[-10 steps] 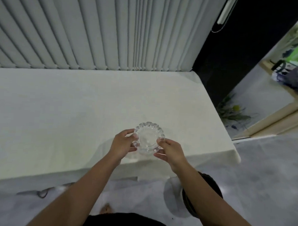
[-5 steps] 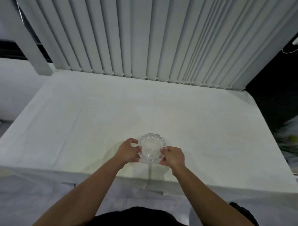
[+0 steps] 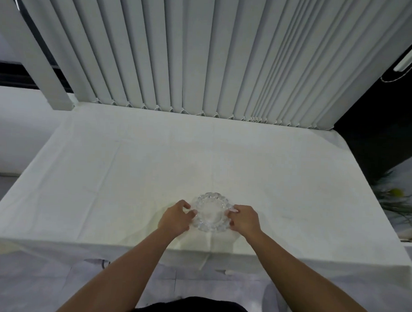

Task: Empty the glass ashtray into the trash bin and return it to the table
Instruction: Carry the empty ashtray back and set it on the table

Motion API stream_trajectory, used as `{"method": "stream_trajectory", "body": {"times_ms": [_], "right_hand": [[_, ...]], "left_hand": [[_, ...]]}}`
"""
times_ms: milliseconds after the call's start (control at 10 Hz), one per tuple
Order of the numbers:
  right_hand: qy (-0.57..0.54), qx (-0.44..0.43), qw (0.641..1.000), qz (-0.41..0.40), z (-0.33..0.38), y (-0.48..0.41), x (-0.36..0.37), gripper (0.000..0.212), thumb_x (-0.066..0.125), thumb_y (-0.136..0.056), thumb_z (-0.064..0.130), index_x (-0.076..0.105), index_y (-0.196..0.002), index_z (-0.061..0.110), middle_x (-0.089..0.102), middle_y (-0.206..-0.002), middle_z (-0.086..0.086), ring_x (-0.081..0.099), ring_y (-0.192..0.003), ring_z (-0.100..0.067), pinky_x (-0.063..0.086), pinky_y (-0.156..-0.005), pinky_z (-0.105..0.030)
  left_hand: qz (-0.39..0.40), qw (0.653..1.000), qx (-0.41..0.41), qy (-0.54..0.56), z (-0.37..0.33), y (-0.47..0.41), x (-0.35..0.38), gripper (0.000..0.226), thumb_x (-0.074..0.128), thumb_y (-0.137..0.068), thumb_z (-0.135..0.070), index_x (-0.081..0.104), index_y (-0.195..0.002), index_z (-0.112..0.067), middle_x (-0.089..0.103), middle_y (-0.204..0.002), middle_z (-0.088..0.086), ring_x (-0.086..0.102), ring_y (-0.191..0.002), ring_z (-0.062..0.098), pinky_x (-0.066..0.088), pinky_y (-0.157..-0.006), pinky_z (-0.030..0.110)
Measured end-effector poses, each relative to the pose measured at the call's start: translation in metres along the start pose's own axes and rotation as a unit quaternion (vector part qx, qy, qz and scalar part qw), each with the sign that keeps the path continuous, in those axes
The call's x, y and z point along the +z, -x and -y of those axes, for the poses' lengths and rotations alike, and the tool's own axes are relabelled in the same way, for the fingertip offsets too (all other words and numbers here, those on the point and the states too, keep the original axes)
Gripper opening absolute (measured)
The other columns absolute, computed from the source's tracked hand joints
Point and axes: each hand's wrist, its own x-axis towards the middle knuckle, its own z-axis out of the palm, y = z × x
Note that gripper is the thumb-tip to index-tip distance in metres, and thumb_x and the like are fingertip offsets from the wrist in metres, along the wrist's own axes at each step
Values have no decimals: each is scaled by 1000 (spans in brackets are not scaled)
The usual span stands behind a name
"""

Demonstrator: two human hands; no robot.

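Note:
The clear glass ashtray point(image 3: 210, 212), round with a beaded rim, rests upright on the table covered in white cloth point(image 3: 129, 176), near its front edge. Its bowl looks empty. My left hand point(image 3: 176, 217) grips its left rim with curled fingers, and my right hand point(image 3: 244, 219) grips its right rim. The trash bin is out of view.
White vertical blinds point(image 3: 204, 53) hang behind the table's far edge. A white pillar point(image 3: 46, 75) stands at the back left. Off the table's right edge lie green plant stems point(image 3: 395, 202). Grey floor point(image 3: 32, 280) shows below the front edge.
The view swung left and up, so the dark bin by my right arm dropped out of sight. Both hands carried the ashtray a little further onto the table and lowered it.

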Motion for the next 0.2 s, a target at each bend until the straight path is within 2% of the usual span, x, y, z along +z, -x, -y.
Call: {"method": "stream_trajectory", "body": {"times_ms": [100, 200], "right_hand": [[57, -13, 998, 14, 10, -7, -8, 36, 63, -83, 23, 47, -53, 14, 49, -61, -3, 53, -62, -22, 43, -62, -33], [122, -52, 991, 27, 35, -10, -10, 29, 49, -91, 20, 57, -67, 7, 60, -86, -15, 59, -87, -28, 40, -70, -28]], "left_hand": [[-9, 992, 35, -120, -2, -2, -9, 39, 56, -86, -48, 56, -116, -23, 74, -99, 8, 71, -93, 28, 55, -87, 37], [-29, 972, 58, -226, -15, -7, -28, 50, 50, -90, -42, 46, -136, -22, 67, -123, 8, 62, -116, 28, 48, -95, 37]]}}
